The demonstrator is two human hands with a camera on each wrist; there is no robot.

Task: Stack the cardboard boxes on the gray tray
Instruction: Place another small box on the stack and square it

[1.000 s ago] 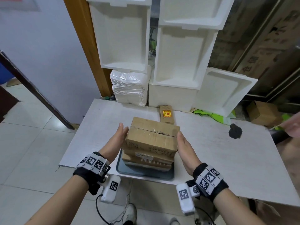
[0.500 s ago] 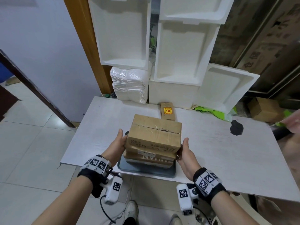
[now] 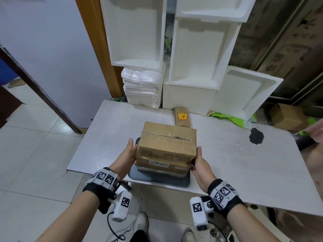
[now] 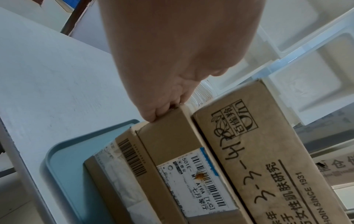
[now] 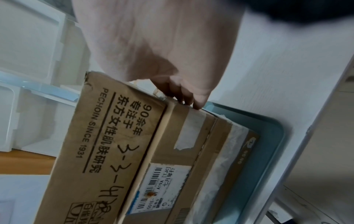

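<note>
Three brown cardboard boxes stand stacked on the gray tray (image 3: 157, 180) at the table's front edge. The top box (image 3: 167, 142) is the largest, over a middle box (image 3: 162, 163) and a bottom box (image 3: 160, 171). My left hand (image 3: 128, 154) holds the stack's left end, my right hand (image 3: 199, 159) its right end, thumbs up along the top box. In the left wrist view my curled fingers (image 4: 162, 109) press the middle box (image 4: 172, 144) beside the top box (image 4: 258, 151). In the right wrist view my fingers (image 5: 187, 97) grip the middle box (image 5: 182, 151) just under the top box (image 5: 114, 136).
A narrow box with a yellow label (image 3: 182, 117) lies at the back of the white table (image 3: 244, 163). White foam trays (image 3: 197, 55) and a pile of bubble mailers (image 3: 141, 88) stand behind it. A black stain (image 3: 256, 136) marks the table on the right.
Both hands have slid down from the top box's sides to the middle box, and the fingers have curled in. The camera has drawn slightly back.
</note>
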